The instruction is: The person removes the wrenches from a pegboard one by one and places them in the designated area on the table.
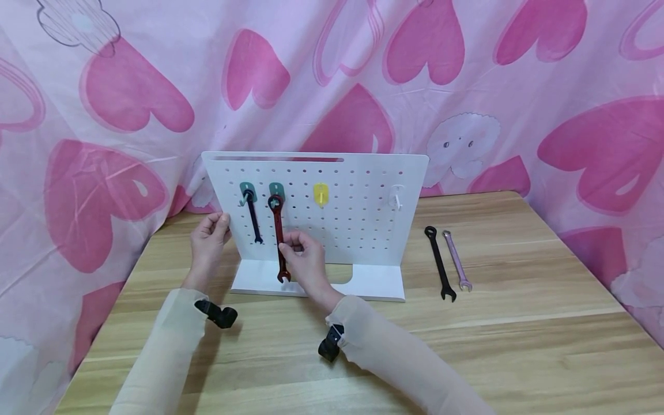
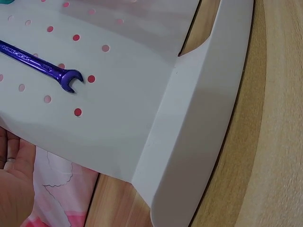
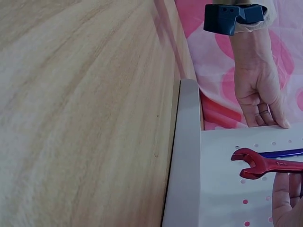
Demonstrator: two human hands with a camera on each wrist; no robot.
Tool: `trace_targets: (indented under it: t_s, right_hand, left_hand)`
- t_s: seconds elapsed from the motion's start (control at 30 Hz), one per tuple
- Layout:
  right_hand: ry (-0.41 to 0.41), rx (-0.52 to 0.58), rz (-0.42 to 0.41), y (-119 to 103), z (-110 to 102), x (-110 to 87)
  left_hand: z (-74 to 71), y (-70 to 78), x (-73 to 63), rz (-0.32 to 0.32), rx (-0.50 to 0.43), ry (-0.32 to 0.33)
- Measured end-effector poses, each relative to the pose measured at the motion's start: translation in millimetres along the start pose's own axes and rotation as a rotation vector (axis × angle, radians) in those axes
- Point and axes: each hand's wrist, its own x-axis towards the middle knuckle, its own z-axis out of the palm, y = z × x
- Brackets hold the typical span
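Observation:
A white pegboard (image 1: 358, 230) stands upright on the wooden table (image 1: 467, 346). A dark blue wrench (image 1: 253, 222) hangs from a teal hook (image 1: 247, 192); its open end (image 2: 71, 79) shows in the left wrist view. A red wrench (image 1: 279, 236) hangs with its ring at the second teal hook (image 1: 277, 189). My right hand (image 1: 303, 256) pinches the red wrench (image 3: 265, 164) at mid-shaft. My left hand (image 1: 210, 233) grips the pegboard's left edge (image 3: 236, 137). A yellow hook (image 1: 321, 193) and a white hook (image 1: 396, 197) carry nothing.
A black wrench (image 1: 440, 262) and a pink wrench (image 1: 456, 259) lie side by side on the table to the right of the board. A pink heart-print cloth (image 1: 363, 75) hangs behind and along both sides. The pegboard's base plate (image 2: 203, 142) juts forward.

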Motion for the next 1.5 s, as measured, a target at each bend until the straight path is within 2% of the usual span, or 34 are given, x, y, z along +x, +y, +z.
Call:
trace_targets:
  t_s: [0.43,0.73,0.93,1.17,1.5]
  right_hand:
    - [-0.039,0.011,0.01,-2,-4,-6.7]
    - [-0.066,-0.001,-0.031,-3,-7,-10.7]
    - [-0.076,0.018,-0.009,-5,-7,-12.3]
    - [-0.117,0.106,0.043,-11,-8,-14.4]
    - [-0.171,0.229,0.111,-19,-9,-20.2]
  left_hand:
    - [1.6,-0.4,-0.4,0.012,-0.024,0.005]
    - [1.8,-0.6,-0.1,0.024,-0.018,0.008]
    - [2.5,-1.7,0.2,0.035,-0.032,0.011]
    - [2.9,-3.2,1.7,0.055,-0.095,0.015]
    - [1.6,-3.0,2.1,0.045,-0.054,0.006]
